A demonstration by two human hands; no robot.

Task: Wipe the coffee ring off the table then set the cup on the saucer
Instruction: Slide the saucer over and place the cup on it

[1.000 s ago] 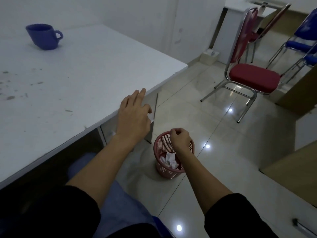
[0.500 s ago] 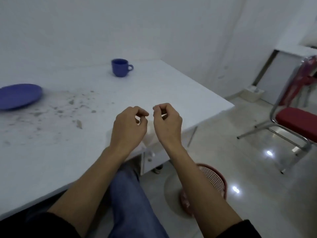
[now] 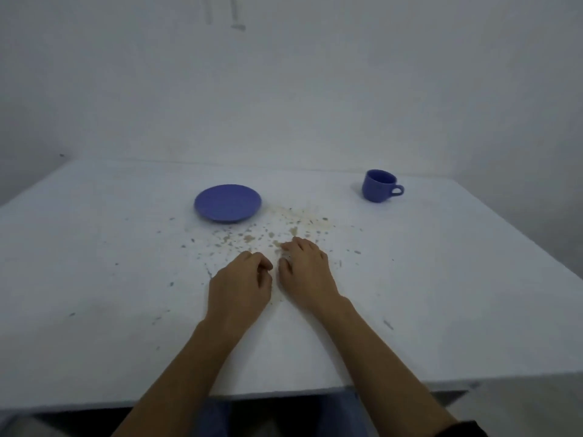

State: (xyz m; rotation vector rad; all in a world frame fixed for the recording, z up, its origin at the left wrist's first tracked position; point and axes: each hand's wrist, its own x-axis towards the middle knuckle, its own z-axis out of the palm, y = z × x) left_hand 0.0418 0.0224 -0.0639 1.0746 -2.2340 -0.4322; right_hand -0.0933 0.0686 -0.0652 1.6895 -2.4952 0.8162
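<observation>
A blue saucer (image 3: 227,203) lies on the white table (image 3: 94,279), left of centre. The blue cup (image 3: 378,186) stands upright at the far right, its handle pointing right, well apart from the saucer. Brown coffee stains and specks (image 3: 293,227) are spread between the saucer and my hands. My right hand (image 3: 304,269) rests palm down on the near edge of the stains, and a small white tissue (image 3: 285,257) shows under its fingers. My left hand (image 3: 243,285) sits just beside it, fingers curled in, with nothing seen in it.
A plain white wall runs close behind the table. The table's near edge (image 3: 284,394) crosses the bottom of the view, with my legs in blue jeans (image 3: 214,417) below it. Its right edge (image 3: 536,272) slopes off at the right.
My view has swung from the floor bin back to the tabletop. My right hand left the bin, both hands met over the table edge, then came down onto the stained patch.
</observation>
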